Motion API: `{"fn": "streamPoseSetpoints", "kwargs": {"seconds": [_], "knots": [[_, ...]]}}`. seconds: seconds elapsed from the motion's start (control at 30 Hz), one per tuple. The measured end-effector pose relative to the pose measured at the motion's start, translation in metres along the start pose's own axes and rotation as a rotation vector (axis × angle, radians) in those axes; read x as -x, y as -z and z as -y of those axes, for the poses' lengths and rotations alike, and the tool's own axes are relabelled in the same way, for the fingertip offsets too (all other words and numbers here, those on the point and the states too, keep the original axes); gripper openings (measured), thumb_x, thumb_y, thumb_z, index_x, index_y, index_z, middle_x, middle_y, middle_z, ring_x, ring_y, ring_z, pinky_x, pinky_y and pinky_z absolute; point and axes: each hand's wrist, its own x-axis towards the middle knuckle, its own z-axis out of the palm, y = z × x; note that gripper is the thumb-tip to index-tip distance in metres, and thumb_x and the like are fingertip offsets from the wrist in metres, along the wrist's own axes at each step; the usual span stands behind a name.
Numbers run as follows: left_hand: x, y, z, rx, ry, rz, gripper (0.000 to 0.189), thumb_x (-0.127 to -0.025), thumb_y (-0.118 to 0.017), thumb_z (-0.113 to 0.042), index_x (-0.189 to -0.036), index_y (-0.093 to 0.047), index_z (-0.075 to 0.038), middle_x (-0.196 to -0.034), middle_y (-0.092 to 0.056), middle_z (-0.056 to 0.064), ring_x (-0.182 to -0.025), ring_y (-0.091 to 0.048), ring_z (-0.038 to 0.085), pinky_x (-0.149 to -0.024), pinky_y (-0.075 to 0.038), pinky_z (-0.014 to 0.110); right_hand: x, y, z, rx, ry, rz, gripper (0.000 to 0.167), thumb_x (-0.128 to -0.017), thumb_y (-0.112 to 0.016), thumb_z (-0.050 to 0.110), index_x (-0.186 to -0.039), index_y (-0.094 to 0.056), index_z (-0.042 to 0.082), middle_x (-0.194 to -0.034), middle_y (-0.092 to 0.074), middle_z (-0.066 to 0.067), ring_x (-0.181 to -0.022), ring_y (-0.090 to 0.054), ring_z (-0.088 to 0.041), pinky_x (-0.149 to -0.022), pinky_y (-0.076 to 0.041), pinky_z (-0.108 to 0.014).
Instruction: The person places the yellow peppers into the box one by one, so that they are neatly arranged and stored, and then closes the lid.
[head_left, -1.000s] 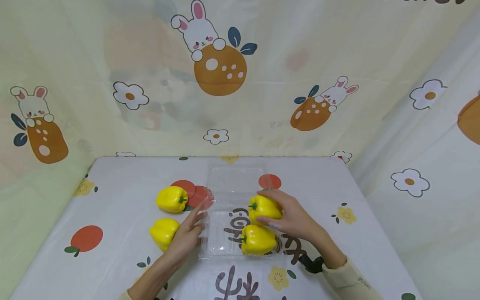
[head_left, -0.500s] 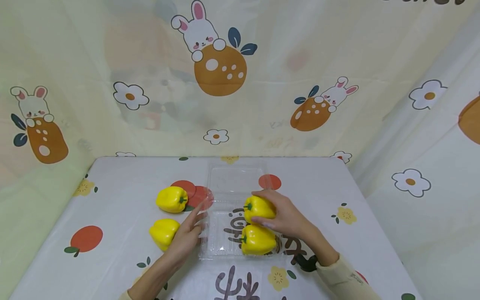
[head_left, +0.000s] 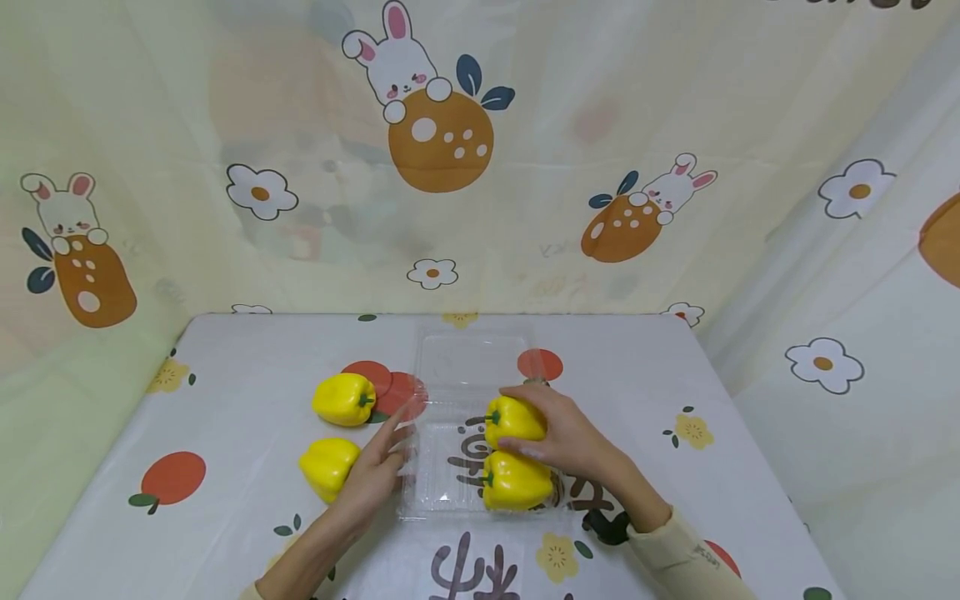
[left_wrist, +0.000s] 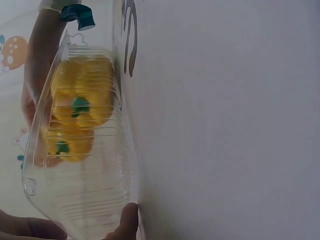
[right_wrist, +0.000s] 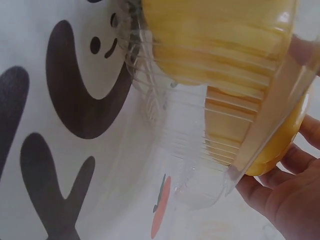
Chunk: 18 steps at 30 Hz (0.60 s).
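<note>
In the head view, a clear plastic clamshell box (head_left: 442, 492) lies with its lid (head_left: 472, 354) folded back. My right hand (head_left: 566, 437) grips a yellow bell pepper (head_left: 513, 419) between thumb and fingers, low inside the box; whether it touches the bottom I cannot tell. Directly in front of it lies another yellow bell pepper (head_left: 517, 481) in the box's right half. My left hand (head_left: 372, 477) rests against the box's left side, its index finger stretched along the edge. Through the ribbed wall, the left wrist view shows both peppers (left_wrist: 80, 107), their green stems pointing toward it.
Two more yellow bell peppers lie on the table left of the box: one farther back (head_left: 343, 398), one (head_left: 328, 467) right beside my left hand. A printed cloth (head_left: 225, 542) covers the table, and a patterned curtain (head_left: 525, 233) hangs behind and on both sides.
My right hand has moved the gripped pepper a little to the left within the box, mostly in the first half second. The left hand and box stay put.
</note>
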Motion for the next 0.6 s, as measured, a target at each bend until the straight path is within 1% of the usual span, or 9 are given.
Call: {"fn": "streamPoseSetpoints", "kwargs": {"seconds": [0.23,0.37,0.6], "knots": [[0.0001,0.0000,-0.0003,-0.008,0.002,-0.007,0.067,-0.108,-0.043,-0.005,-0.169,-0.028,-0.029,-0.170,-0.037,0.021,-0.149,-0.046,0.049,-0.115,-0.050,0.061,-0.0005,-0.0016,-0.0022,-0.027,-0.011,0.013,0.069,-0.087,-0.088,0.039,-0.146,-0.060,0.019,-0.135,-0.065,0.002,-0.108,-0.060,-0.015,-0.095,-0.060,-0.032],[-0.0003,0.0001,-0.0001,-0.013,0.013,-0.018,0.067,-0.108,-0.043,-0.005,-0.169,-0.028,-0.029,-0.169,-0.037,0.021,-0.148,-0.047,0.048,-0.115,-0.051,0.060,-0.0012,-0.0027,-0.0038,-0.026,-0.025,0.026,0.068,-0.087,-0.087,0.042,-0.146,-0.060,0.021,-0.136,-0.065,0.004,-0.107,-0.060,-0.015,-0.094,-0.060,-0.029],[-0.0022,-0.0006,0.0007,-0.015,0.020,-0.022,0.067,-0.108,-0.043,-0.005,-0.169,-0.028,-0.029,-0.169,-0.038,0.020,-0.147,-0.048,0.047,-0.114,-0.052,0.059,-0.0022,-0.0023,-0.0040,-0.016,-0.029,0.030,0.067,-0.087,-0.088,0.040,-0.145,-0.061,0.022,-0.137,-0.064,0.006,-0.109,-0.060,-0.015,-0.095,-0.059,-0.029]]}}
